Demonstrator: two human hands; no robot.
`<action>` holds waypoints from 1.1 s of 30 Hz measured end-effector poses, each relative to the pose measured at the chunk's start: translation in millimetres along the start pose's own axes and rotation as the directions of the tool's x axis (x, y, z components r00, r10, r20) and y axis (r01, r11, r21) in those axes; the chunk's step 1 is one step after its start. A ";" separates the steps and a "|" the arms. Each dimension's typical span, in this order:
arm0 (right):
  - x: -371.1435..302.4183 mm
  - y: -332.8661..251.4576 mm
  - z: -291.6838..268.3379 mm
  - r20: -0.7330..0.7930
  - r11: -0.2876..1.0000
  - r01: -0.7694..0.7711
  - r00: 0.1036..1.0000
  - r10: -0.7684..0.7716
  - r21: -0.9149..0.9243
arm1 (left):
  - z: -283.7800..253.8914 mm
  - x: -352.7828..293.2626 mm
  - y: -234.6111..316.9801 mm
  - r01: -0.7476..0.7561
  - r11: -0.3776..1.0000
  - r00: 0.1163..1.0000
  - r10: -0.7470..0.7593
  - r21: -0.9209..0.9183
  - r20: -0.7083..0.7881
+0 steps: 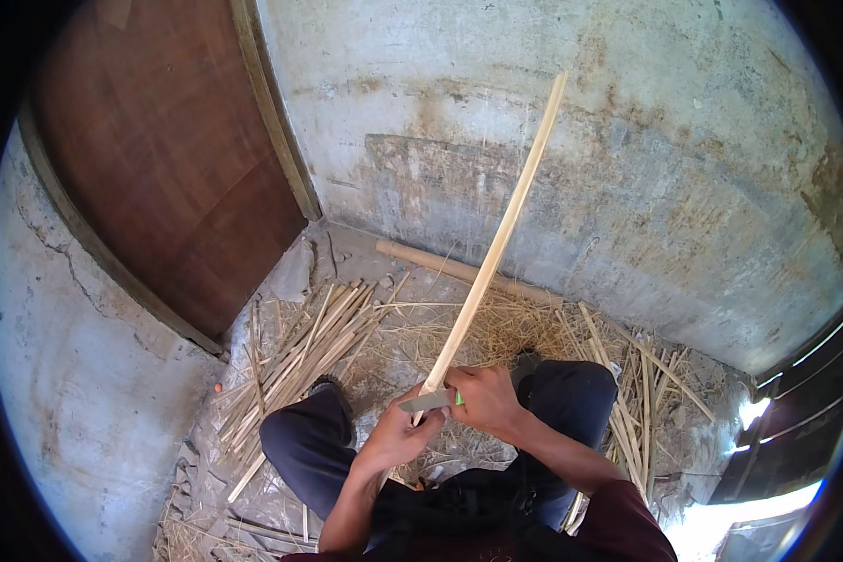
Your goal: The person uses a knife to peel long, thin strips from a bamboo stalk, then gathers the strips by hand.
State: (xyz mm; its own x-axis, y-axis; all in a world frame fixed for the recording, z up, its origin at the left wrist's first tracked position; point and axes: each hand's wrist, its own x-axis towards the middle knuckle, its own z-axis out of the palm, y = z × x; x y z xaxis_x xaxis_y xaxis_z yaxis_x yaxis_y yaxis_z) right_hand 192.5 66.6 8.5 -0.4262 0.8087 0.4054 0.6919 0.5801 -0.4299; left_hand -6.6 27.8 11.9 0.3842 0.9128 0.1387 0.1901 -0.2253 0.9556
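A long pale bamboo strip (498, 245) slants up and away from my hands toward the far wall. My left hand (391, 437) is closed around its near end, between my knees. In my right hand (487, 397) is a knife, its green handle mostly covered by my fingers. The grey knife blade (423, 403) points left and lies across the strip close to my left fingers. Whether the edge is sunk into the bamboo, I cannot tell.
A pile of split strips (300, 361) lies left of my knees, and more strips (648, 379) lie to the right. A thick bamboo pole (431, 260) rests along the stained wall (684, 197). Shavings (510, 323) cover the floor beyond my feet. A brown door (159, 140) stands at left.
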 end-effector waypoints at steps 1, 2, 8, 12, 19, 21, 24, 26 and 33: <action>0.9 -0.5 -1.6 0.004 1.000 -0.020 1.000 0.020 0.001 | 0.9 0.9 3.6 0.001 1.000 1.000 -0.001 0.001 0.002; 1.4 -0.6 -2.2 0.009 0.999 -0.041 0.999 0.041 0.002 | 1.5 1.2 7.6 0.053 0.997 0.999 -0.052 0.062 -0.016; 1.2 0.1 -1.4 -0.014 0.999 -0.044 0.999 0.044 0.004 | 10.9 -2.3 11.9 0.091 0.984 0.990 -0.073 0.151 -0.121; 4.8 -2.3 -9.0 -0.034 0.997 -0.073 0.997 0.073 0.001 | 13.5 -0.6 19.2 0.142 0.985 0.985 -0.130 0.102 -0.114; 9.5 3.1 -13.0 -0.089 0.998 -0.011 0.996 0.005 -0.064 | 2.6 7.1 20.8 0.375 0.843 0.925 -0.315 -0.387 0.210; 9.6 6.9 -12.8 -0.089 0.997 0.007 0.996 -0.014 -0.078 | -3.8 8.9 25.0 0.605 0.597 0.796 -0.445 -0.527 0.410; 7.9 5.9 -10.5 -0.035 0.991 0.045 0.998 -0.050 -0.122 | -6.9 8.3 20.9 0.657 0.563 0.754 -0.488 -0.501 0.441; 6.0 3.2 -10.1 -0.052 0.989 0.002 0.999 -0.010 -0.146 | -7.6 9.4 24.8 0.648 0.560 0.761 -0.453 -0.517 0.464; 5.6 0.7 -11.8 -0.065 0.987 -0.021 0.998 0.011 -0.158 | -6.1 5.8 23.8 0.642 0.550 0.764 -0.402 -0.534 0.505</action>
State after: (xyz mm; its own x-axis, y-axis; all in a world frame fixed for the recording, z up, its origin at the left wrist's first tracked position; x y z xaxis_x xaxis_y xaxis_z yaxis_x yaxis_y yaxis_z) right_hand 197.5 70.4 19.9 -0.3796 0.8071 0.4522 0.7840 0.5402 -0.3059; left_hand -5.4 29.9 37.0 0.6732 0.6161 -0.4090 -0.1314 0.6439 0.7538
